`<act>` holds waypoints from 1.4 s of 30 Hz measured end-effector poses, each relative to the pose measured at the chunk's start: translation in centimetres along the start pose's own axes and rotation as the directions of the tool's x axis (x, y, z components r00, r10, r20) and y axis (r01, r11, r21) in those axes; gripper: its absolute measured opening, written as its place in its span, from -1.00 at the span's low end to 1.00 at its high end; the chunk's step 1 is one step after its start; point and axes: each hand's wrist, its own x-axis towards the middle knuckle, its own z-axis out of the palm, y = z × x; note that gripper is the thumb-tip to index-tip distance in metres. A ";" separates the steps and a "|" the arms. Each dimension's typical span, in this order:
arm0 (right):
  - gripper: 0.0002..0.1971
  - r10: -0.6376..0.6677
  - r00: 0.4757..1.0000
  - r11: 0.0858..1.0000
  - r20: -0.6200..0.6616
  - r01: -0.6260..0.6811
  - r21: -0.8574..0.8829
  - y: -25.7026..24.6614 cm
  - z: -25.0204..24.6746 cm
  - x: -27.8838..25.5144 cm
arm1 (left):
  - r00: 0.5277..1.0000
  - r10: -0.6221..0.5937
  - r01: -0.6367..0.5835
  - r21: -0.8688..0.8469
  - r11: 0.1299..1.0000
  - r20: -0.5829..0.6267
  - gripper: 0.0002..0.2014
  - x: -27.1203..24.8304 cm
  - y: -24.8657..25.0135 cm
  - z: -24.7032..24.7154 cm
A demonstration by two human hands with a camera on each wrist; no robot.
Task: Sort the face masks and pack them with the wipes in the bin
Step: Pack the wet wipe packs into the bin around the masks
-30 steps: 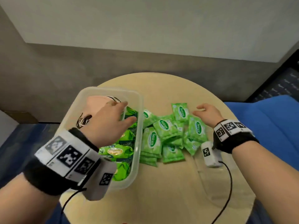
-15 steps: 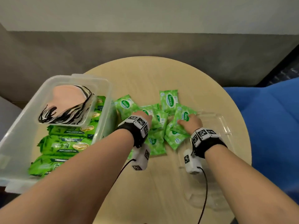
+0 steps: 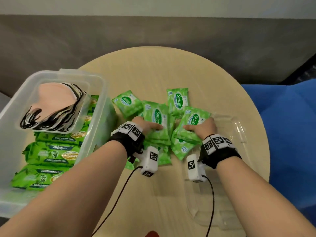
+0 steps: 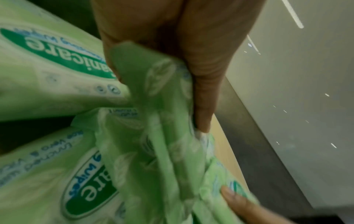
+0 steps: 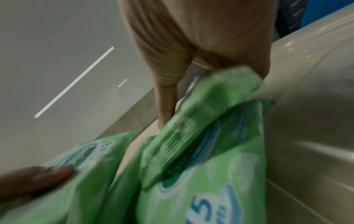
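Several small green Sanicare wipe packs [image 3: 177,101] lie heaped mid-table. My left hand [image 3: 147,125] grips a stack of them [image 3: 158,120], thumb on top; the left wrist view shows fingers curled round the packs [image 4: 153,136]. My right hand [image 3: 203,129] grips another stack [image 3: 191,124], seen blurred in the right wrist view as green packs [image 5: 201,151] pinched under the fingers. The clear bin [image 3: 102,82] at the left holds large green wipe packs [image 3: 51,154] and an inner tray of pink face masks [image 3: 54,94] with black-and-white straps.
The round beige table [image 3: 153,65] carries a clear plastic lid [image 3: 236,134] lying flat under and right of my right hand. Blue upholstery [image 3: 290,134] lies to the right. A grey wall base runs behind the table.
My left hand left the bin and came to the pile. Both hands closed on stacks of small wipe packs and gathered them. The head view has dropped closer.
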 end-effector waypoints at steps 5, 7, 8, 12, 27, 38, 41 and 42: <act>-0.75 -0.109 0.988 0.965 0.108 0.080 0.248 0.1 -1.0 0.1 | 0.991 0.130 -0.125 0.147 0.981 -0.027 -0.27 0.3 -0.4 1.3; -0.83 -0.161 0.983 0.926 0.091 0.119 0.358 0.1 -1.6 -0.3 | 0.988 0.154 -0.149 0.176 0.973 -0.015 -0.34 0.5 -0.5 1.9; -0.86 -0.183 0.979 0.899 0.087 0.131 0.418 0.1 -1.9 -0.5 | 0.987 0.161 -0.158 0.174 0.972 -0.008 -0.39 0.6 -0.6 2.1; -0.89 -0.216 0.945 0.828 0.246 0.044 0.558 0.0 -1.9 -1.8 | 0.974 0.227 -0.216 0.235 0.948 -0.018 -0.50 0.4 -0.4 2.6; -0.46 -0.300 0.883 0.807 0.360 0.035 0.589 1.3 3.0 -6.2 | 0.911 0.352 -0.098 -0.717 0.690 0.214 -0.44 -3.4 -3.5 3.4; -0.25 -0.499 0.791 0.788 0.355 0.244 0.565 6.6 3.4 -10.7 | 0.725 0.679 -0.562 -0.469 0.681 0.115 -0.18 -5.7 -10.4 4.5; -0.08 -0.538 0.761 0.788 0.364 0.300 0.538 9.2 4.8 -11.7 | 0.672 0.733 -0.622 -0.455 0.637 0.108 -0.16 -6.8 -12.6 5.8; -0.02 -0.521 0.766 0.802 0.376 0.289 0.524 9.9 5.2 -12.0 | 0.678 0.728 -0.614 -0.464 0.638 0.103 -0.14 -6.9 -13.3 6.2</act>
